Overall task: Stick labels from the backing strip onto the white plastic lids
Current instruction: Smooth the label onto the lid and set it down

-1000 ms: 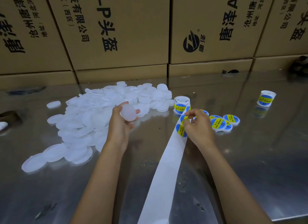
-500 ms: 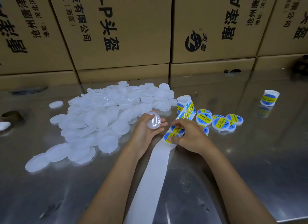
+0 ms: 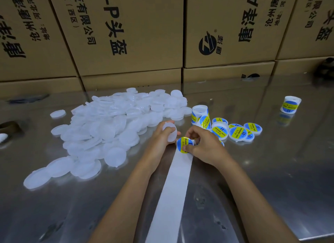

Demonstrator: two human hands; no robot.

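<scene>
**Two hands, one lid, one label at the strip's end**

The left hand (image 3: 160,136) curls its fingers round a single white lid (image 3: 170,133), held tilted just above the metal table (image 3: 271,170). Right beside it, the right hand (image 3: 204,147) pinches one blue-and-yellow label (image 3: 184,144) between thumb and fingers, at the far end of the white backing strip (image 3: 173,197). Lid and label sit close together, edges nearly meeting; whether they touch cannot be told.

A heap of unlabelled lids (image 3: 112,127) spreads to the left, far too many and too overlapped to count; one stray lid (image 3: 57,113) lies apart at its far left. Beyond the right hand lie about six labelled lids (image 3: 238,133), overlapping, with the label roll (image 3: 199,114) just behind them. A second roll (image 3: 291,105) stands alone, well apart at the right.

The bare strip runs from the hands to the bottom edge, where it is cut off. Open table lies to the right of the forearms and in the near left corner. A wall of cardboard boxes (image 3: 135,34) closes the far side.

The right hand hides part of the label and some labelled lids. Dark things at the left edge (image 3: 9,128) and the right edge (image 3: 325,67) are too dim to name.
</scene>
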